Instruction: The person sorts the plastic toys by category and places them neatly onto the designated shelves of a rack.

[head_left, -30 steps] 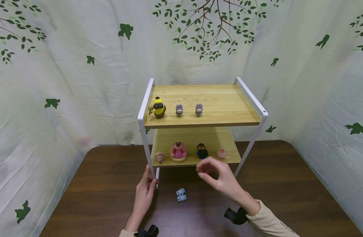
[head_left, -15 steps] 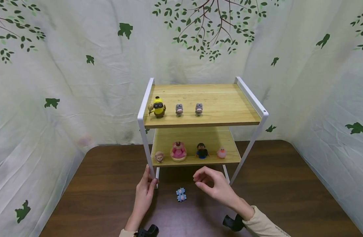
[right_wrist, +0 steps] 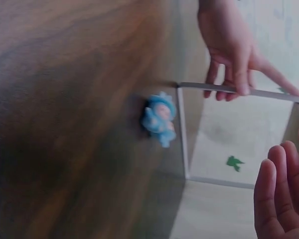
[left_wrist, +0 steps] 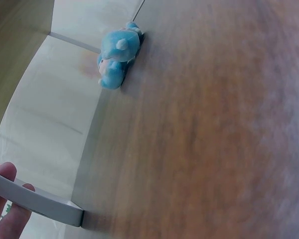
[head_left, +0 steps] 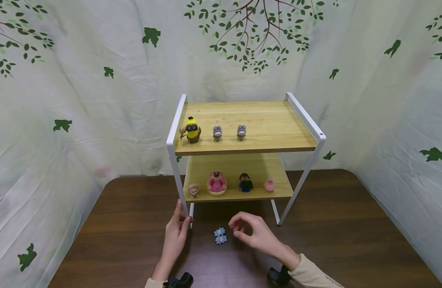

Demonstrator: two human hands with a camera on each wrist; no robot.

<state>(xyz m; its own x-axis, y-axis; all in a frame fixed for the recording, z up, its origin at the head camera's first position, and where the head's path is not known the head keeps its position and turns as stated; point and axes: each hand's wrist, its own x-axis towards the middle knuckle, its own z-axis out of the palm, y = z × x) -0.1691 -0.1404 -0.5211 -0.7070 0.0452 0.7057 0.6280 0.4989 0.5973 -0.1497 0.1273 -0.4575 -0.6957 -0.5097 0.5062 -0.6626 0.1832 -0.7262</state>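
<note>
In the head view, my left hand (head_left: 175, 238) grips the left front leg (head_left: 177, 180) of a two-tier shelf, its fingers and thumb around the white frame. A small blue figurine (head_left: 220, 236) lies on the table in front of the shelf; the left wrist view shows the blue figurine (left_wrist: 120, 55) too. Just to its right hovers my right hand (head_left: 255, 232), fingers loosely bent, holding nothing and apart from the figurine. Bent fingers (right_wrist: 284, 186) of that hand appear at the right wrist view's lower right.
On the upper board (head_left: 275, 120) stand a yellow figure (head_left: 193, 131) and two grey figures (head_left: 241, 132). The lower board holds a small pale figure (head_left: 193, 191), a pink bear (head_left: 217, 185), a dark-haired figure (head_left: 245, 183) and a pink duck (head_left: 269, 185). A leaf-print curtain hangs behind.
My right hand has moved down and left, away from the lower board's front edge toward the blue figurine. My left hand has stayed on the shelf leg.
</note>
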